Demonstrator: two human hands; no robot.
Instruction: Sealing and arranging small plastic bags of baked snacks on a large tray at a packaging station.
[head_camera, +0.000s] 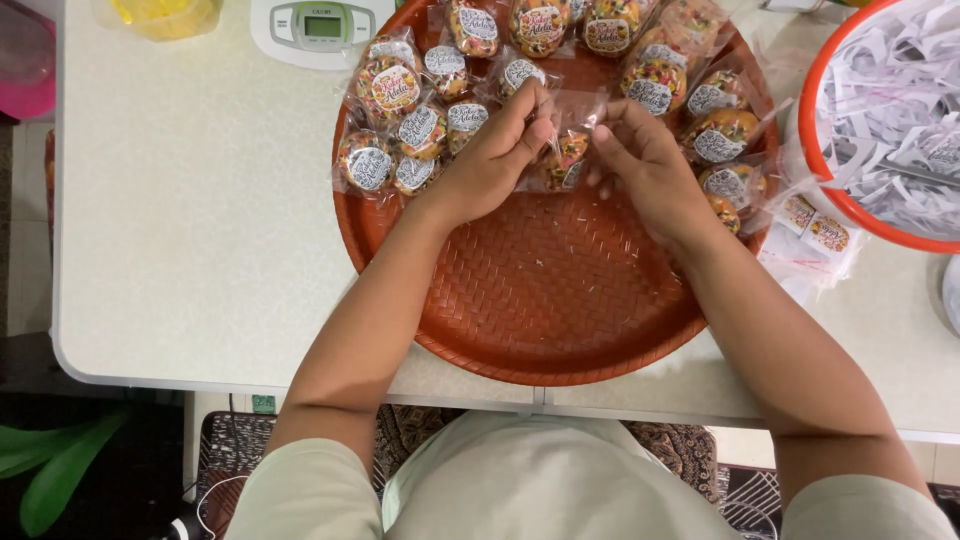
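Pinching opposite edges of one clear packet (566, 152), the left hand (487, 160) and the right hand (645, 160) are seen just above the centre of the frame, over the upper part of the round red woven tray (540, 300). The left hand's thumb and forefinger are pressed together on the packet's upper left edge; the right hand's fingertips are closed on its upper right flap (the remaining fingers are curled, and their contact cannot be told).

Position: the packet is held between the two hands, close to the tray surface; whether it rests on the weave cannot be told. A sprinkled cookie is visible inside it.

Orientation: the long axis is judged to run from lower left to upper right of the frame, with the open or loose plastic end pointing toward the upper right, at the right hand.

Hazards (judged, not observed):
- The thin film may be torn if the two pinches are pulled apart unevenly.
- The cookie may slide out of the loose end if that end is tipped downward.
- The wrapped cookies (400, 130) crowded along the upper rim may be nudged by either wrist.
- Sprinkles already scattered on the weave may be pressed into the film.

A bowl of shredded paper (890, 110) stands at the upper right, and a scale (320, 28) at the top.
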